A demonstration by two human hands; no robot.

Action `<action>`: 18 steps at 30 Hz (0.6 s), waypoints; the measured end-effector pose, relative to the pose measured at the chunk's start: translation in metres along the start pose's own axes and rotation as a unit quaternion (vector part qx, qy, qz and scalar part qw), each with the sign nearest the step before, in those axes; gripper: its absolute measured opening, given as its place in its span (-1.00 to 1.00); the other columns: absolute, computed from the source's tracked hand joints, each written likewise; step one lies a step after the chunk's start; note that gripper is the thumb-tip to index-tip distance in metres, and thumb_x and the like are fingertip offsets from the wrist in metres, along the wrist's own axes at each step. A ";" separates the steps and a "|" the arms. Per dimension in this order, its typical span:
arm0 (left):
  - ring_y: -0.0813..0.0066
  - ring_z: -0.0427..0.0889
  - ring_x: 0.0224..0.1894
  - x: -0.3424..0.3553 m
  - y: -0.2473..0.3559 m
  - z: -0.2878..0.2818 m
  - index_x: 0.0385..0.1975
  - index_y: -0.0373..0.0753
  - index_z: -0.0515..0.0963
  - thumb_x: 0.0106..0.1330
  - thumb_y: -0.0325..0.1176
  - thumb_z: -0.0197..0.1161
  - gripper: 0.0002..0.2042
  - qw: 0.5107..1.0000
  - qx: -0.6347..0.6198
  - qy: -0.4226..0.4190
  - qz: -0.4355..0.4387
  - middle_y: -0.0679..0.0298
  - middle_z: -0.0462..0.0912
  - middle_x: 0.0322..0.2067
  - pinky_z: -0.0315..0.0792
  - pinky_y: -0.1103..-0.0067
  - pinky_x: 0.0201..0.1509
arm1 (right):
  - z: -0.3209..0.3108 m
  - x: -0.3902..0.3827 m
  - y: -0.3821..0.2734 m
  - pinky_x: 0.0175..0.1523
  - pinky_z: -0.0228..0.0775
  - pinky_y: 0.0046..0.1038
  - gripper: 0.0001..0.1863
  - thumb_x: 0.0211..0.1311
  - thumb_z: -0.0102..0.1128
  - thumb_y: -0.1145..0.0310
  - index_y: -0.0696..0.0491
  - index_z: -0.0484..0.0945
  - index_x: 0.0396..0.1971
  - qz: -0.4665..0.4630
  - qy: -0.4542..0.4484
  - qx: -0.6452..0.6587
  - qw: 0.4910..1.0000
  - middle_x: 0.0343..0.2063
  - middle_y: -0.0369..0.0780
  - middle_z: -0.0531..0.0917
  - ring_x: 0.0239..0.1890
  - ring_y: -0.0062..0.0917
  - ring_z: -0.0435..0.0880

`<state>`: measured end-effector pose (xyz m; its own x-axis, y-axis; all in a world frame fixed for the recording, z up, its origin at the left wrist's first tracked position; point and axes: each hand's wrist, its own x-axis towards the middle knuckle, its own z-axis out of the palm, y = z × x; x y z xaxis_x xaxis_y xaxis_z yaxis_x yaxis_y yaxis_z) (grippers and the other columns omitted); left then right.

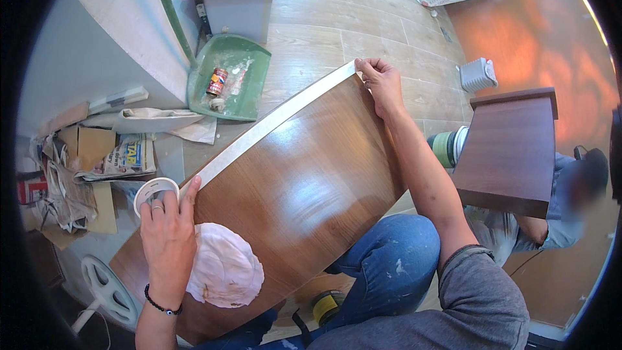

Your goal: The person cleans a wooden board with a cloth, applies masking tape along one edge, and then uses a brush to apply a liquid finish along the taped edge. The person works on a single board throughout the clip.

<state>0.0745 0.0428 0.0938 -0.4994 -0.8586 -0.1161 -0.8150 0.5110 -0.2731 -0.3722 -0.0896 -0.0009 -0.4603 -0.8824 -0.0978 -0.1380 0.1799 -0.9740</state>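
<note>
Through the head view I see the left hand [168, 230] gripping a white tape roll [150, 189], while the right hand [381, 85] pinches the end of its strip [275, 124]. The strip runs along one long edge of the brown wooden board [311, 181]. A round pinkish cloth [223, 266] lies near the left wrist.

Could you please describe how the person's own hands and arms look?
The left hand has a thin ring and a black beaded bracelet with one eye-like bead. The right hand is bare; its sleeve is short and grey.
</note>
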 end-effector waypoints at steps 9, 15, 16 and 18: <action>0.29 0.51 -0.24 0.003 0.001 0.002 0.44 -0.02 0.41 0.22 -0.49 0.23 -0.31 1.000 -0.004 0.002 0.004 0.23 0.44 -0.25 0.34 0.34 0.10 | -0.002 0.000 0.002 -0.20 0.38 -0.57 -0.77 0.28 0.49 0.32 0.18 0.72 -0.24 -0.010 0.008 0.027 1.000 -0.37 -0.29 0.73 -0.33 -0.67 0.55; 0.29 0.51 -0.25 0.006 -0.001 0.006 0.42 -0.03 0.44 0.23 -0.51 0.20 -0.34 1.000 -0.001 0.008 -0.004 0.23 0.44 -0.27 0.34 0.35 0.09 | 0.000 -0.002 0.004 -0.20 0.45 -0.55 -0.75 0.28 0.50 0.35 0.23 0.73 -0.22 -0.029 0.004 0.005 1.000 -0.38 -0.25 0.75 -0.33 -0.65 0.61; 0.29 0.51 -0.25 0.007 -0.002 0.006 0.42 -0.03 0.44 0.23 -0.51 0.20 -0.34 1.000 -0.001 0.011 -0.004 0.23 0.44 -0.27 0.34 0.35 0.09 | 0.001 -0.003 0.003 -0.21 0.45 -0.55 -0.75 0.28 0.50 0.35 0.24 0.72 -0.21 -0.028 0.004 0.007 1.000 -0.38 -0.25 0.75 -0.34 -0.65 0.62; 0.29 0.51 -0.26 0.009 -0.002 0.006 0.42 -0.02 0.45 0.24 -0.51 0.20 -0.35 1.000 -0.001 0.002 -0.007 0.23 0.44 -0.27 0.34 0.36 0.09 | 0.000 -0.001 0.007 -0.24 0.45 -0.56 -0.74 0.29 0.49 0.34 0.25 0.72 -0.21 -0.032 0.010 0.013 0.999 -0.38 -0.24 0.75 -0.36 -0.65 0.61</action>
<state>0.0735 0.0339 0.0872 -0.4886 -0.8659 -0.1074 -0.8229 0.4982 -0.2733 -0.3727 -0.0878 -0.0077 -0.4691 -0.8826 -0.0312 -0.1454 0.1121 -0.9830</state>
